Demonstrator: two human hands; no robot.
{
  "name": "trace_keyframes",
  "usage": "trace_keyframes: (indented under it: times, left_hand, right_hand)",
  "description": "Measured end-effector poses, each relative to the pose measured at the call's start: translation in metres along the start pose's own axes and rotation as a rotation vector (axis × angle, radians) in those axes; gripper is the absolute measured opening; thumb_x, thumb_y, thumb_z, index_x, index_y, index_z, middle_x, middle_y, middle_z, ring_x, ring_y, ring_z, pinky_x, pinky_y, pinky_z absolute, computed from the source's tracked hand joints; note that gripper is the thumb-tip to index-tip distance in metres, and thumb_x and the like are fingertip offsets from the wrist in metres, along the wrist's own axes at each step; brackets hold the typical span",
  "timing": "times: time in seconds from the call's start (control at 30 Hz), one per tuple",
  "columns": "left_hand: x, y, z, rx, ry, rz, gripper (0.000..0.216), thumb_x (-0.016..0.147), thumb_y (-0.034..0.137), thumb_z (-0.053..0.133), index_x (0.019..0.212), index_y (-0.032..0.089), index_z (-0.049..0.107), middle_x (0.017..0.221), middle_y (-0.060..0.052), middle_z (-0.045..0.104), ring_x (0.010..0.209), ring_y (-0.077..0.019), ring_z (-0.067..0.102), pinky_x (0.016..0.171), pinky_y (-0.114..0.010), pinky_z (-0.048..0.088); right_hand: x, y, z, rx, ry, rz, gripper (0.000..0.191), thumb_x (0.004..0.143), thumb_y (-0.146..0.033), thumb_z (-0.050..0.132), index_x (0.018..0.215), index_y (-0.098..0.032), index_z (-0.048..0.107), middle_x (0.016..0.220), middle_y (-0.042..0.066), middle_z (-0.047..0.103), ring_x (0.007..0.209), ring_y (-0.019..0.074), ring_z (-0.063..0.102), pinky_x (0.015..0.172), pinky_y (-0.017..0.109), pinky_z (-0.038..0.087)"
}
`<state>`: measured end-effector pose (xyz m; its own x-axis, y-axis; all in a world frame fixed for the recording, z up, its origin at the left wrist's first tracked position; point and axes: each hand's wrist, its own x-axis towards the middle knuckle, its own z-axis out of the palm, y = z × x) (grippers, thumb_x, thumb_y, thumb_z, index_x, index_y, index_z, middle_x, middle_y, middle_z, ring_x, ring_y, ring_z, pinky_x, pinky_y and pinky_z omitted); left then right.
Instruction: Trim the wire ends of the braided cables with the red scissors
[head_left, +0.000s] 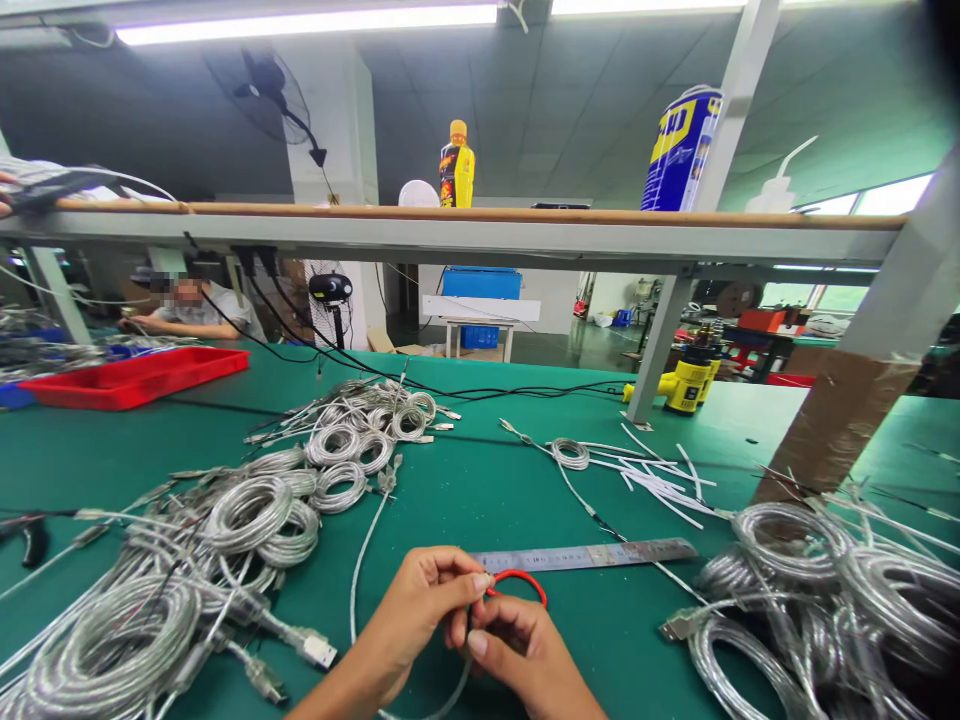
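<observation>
My left hand (pixel 416 615) is closed, its thumb and fingers pinching the end part of a clear-jacketed cable (pixel 361 570). Beside it my right hand (pixel 525 650) grips the same cable lower down, thumb against fingers. The cable's held tip is mostly hidden by my fingers. From there it bends below my hands and runs up along the left to a plug near the coils. A red loop (pixel 534 580) shows just behind my fingertips; I cannot tell what it belongs to. A steel ruler (pixel 585 556) lies flat just beyond my hands.
Coiled USB cables (pixel 247 510) heap on the left, more coils (pixel 795 560) on the right. White tubes (pixel 660 485) and a single coil (pixel 570 454) lie beyond the ruler. A red tray (pixel 142 378), a yellow blowtorch (pixel 682 385) and an overhead shelf (pixel 450 228) stand farther back. Another person sits far left.
</observation>
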<state>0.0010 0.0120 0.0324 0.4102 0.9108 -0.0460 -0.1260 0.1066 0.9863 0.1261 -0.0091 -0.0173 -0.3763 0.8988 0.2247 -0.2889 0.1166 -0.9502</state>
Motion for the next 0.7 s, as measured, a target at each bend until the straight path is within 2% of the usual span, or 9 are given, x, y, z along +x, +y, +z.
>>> trace_keyframes:
  times: [0.1,0.17,0.23,0.3,0.37,0.47,0.57,0.63,0.7]
  left_hand:
    - [0.003,-0.003,-0.003,-0.009,-0.005,0.008,0.017,0.067,0.026,0.058,0.063,0.009,0.060,0.048,0.002,0.054,0.031,-0.0007,0.039,0.033,-0.012,0.026]
    - [0.005,-0.006,-0.004,-0.025,-0.021,-0.012,0.019,0.068,0.027,0.057,0.066,0.009,0.061,0.052,0.000,0.056,0.032,-0.0008,0.040,0.033,-0.012,0.028]
    - [0.006,-0.007,-0.005,-0.057,-0.055,-0.047,0.020,0.069,0.028,0.056,0.067,0.009,0.061,0.056,-0.001,0.059,0.033,-0.0014,0.042,0.034,-0.013,0.031]
    - [0.006,-0.009,-0.006,-0.088,-0.082,-0.082,0.020,0.069,0.028,0.056,0.067,0.008,0.060,0.060,-0.003,0.061,0.034,-0.0025,0.045,0.034,-0.013,0.033]
    - [0.006,-0.009,-0.006,-0.110,-0.088,-0.111,0.020,0.068,0.029,0.056,0.066,0.009,0.058,0.063,-0.006,0.062,0.035,-0.0037,0.047,0.034,-0.014,0.033]
    - [0.004,-0.008,-0.006,-0.122,-0.078,-0.145,0.019,0.069,0.029,0.054,0.066,0.011,0.055,0.061,-0.006,0.063,0.031,-0.0037,0.045,0.031,-0.013,0.028]
    - [0.003,-0.003,-0.006,-0.077,-0.046,-0.155,0.017,0.069,0.028,0.051,0.064,0.012,0.054,0.046,0.000,0.057,0.023,0.0003,0.028,0.028,-0.014,0.010]
    - [0.003,0.000,-0.007,-0.044,-0.018,-0.134,0.016,0.068,0.026,0.053,0.062,0.011,0.056,0.037,0.005,0.047,0.026,0.0005,0.020,0.031,-0.016,0.006]
    - [0.004,0.001,-0.008,-0.016,0.000,-0.092,0.016,0.066,0.026,0.055,0.061,0.011,0.058,0.034,0.007,0.039,0.030,-0.0010,0.020,0.034,-0.017,0.008]
  right_hand:
    - [-0.003,-0.009,-0.008,-0.255,0.122,-0.030,0.023,0.072,-0.037,0.049,0.082,-0.017,0.055,0.075,0.004,0.059,0.068,0.0150,0.051,0.061,0.025,0.038]
    - [-0.006,-0.017,-0.016,-0.580,0.266,-0.006,0.019,0.075,-0.028,0.043,0.085,-0.018,0.056,0.079,0.005,0.059,0.072,0.0166,0.052,0.064,0.026,0.038]
    - [-0.008,-0.022,-0.022,-0.968,0.366,0.039,0.018,0.071,-0.017,0.041,0.077,-0.020,0.058,0.079,0.004,0.059,0.074,0.0175,0.051,0.066,0.027,0.035]
    - [-0.009,-0.025,-0.025,-1.265,0.371,0.089,0.022,0.063,-0.009,0.041,0.070,-0.021,0.058,0.077,0.003,0.059,0.075,0.0184,0.049,0.066,0.028,0.032]
    - [-0.009,-0.024,-0.024,-1.427,0.336,0.126,0.027,0.059,-0.006,0.040,0.071,-0.021,0.059,0.079,0.003,0.060,0.077,0.0197,0.048,0.066,0.029,0.029]
    - [-0.006,-0.021,-0.020,-1.540,0.325,0.171,0.031,0.056,-0.004,0.039,0.074,-0.020,0.059,0.081,0.006,0.060,0.079,0.0218,0.048,0.067,0.032,0.027]
    - [-0.005,-0.019,-0.020,-1.557,0.395,0.181,0.022,0.058,-0.006,0.041,0.067,-0.018,0.057,0.074,0.006,0.060,0.074,0.0214,0.048,0.065,0.031,0.027]
    - [-0.005,-0.017,-0.023,-1.476,0.448,0.166,0.012,0.064,-0.012,0.043,0.063,-0.018,0.053,0.069,0.005,0.058,0.069,0.0194,0.047,0.061,0.028,0.028]
    - [-0.004,-0.016,-0.024,-1.286,0.438,0.143,0.008,0.069,-0.018,0.043,0.064,-0.018,0.049,0.066,0.003,0.055,0.063,0.0163,0.047,0.057,0.025,0.029]
